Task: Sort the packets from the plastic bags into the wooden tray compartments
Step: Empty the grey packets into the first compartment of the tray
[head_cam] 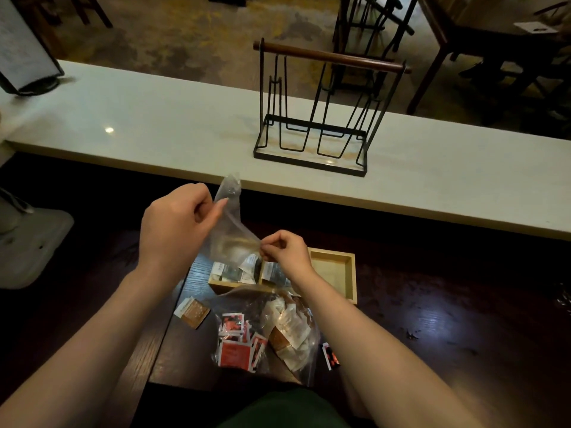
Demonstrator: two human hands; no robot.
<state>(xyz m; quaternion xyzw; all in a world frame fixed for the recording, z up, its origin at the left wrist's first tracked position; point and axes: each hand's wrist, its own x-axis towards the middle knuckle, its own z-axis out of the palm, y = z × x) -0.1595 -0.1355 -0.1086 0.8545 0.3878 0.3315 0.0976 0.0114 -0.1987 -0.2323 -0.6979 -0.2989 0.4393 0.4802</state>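
My left hand (176, 223) and my right hand (285, 250) each pinch an edge of a clear plastic bag (230, 223), held up above the wooden tray (335, 274). Dark and white packets (234, 270) lie in the tray's left compartments; its right compartment holds nothing. In front of the tray lie further clear bags, one with red packets (236, 344) and one with brown and white packets (290, 329). A loose brown packet (192, 312) lies left of them, and a loose red packet (330, 356) to their right.
A pale raised counter (154, 125) runs across behind the dark wooden table (432, 319). A black wire rack with a wooden handle (324, 112) stands on the counter. A menu stand (24, 50) sits at the far left, a grey base (27, 242) below it.
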